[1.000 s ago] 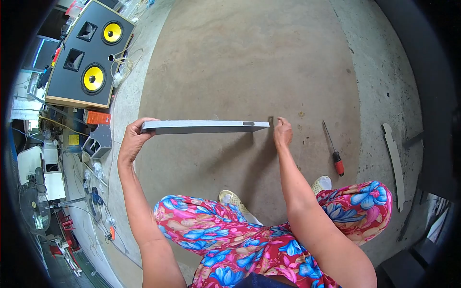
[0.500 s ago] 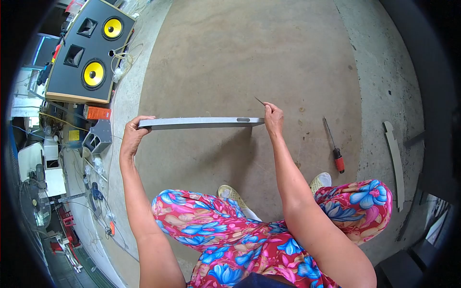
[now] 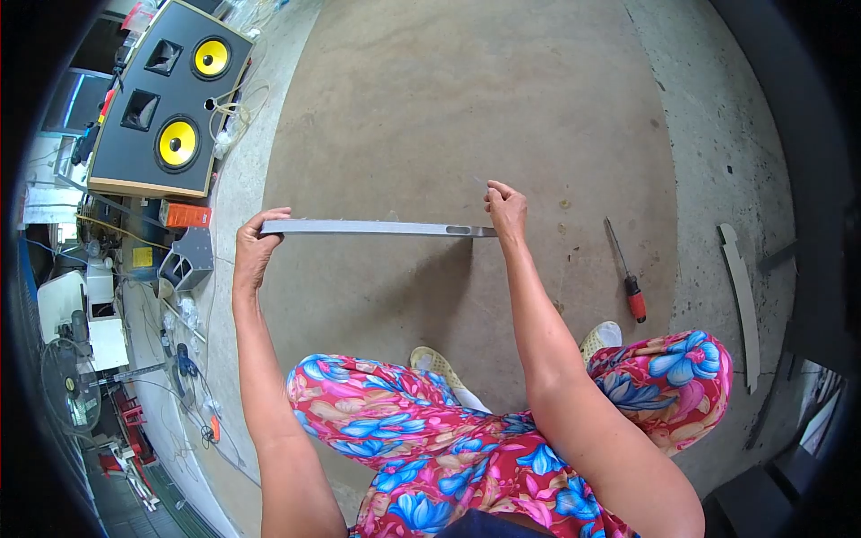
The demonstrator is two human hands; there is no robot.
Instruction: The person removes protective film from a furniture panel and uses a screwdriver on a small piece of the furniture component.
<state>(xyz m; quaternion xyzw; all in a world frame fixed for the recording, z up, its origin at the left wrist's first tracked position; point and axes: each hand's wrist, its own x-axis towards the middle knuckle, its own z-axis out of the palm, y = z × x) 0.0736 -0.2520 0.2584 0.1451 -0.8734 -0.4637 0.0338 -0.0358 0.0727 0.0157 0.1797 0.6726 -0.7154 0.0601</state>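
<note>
A flat grey panel (image 3: 377,228), seen almost edge-on, is held level above the brown floor sheet. It has a small oval slot near its right end. My left hand (image 3: 254,244) grips the panel's left end, with the thumb and fingers on either side. My right hand (image 3: 507,211) is at the panel's right end with its fingers pinched together. Something thin and faint shows at those fingertips, too blurred to name. A screwdriver (image 3: 634,298) with a red and black handle lies on the floor sheet to the right.
A large black speaker cabinet (image 3: 134,108) with yellow cones stands at the upper left. Below it are an orange box (image 3: 186,215) and a grey bracket (image 3: 190,257). A curved pale strip (image 3: 742,309) lies at the right. Cables and tools clutter the left side.
The panel has tilted and now shows a thinner edge. The thin dark pointed thing at my right fingertips has turned and is hardly visible. My left hand has shifted slightly right.
</note>
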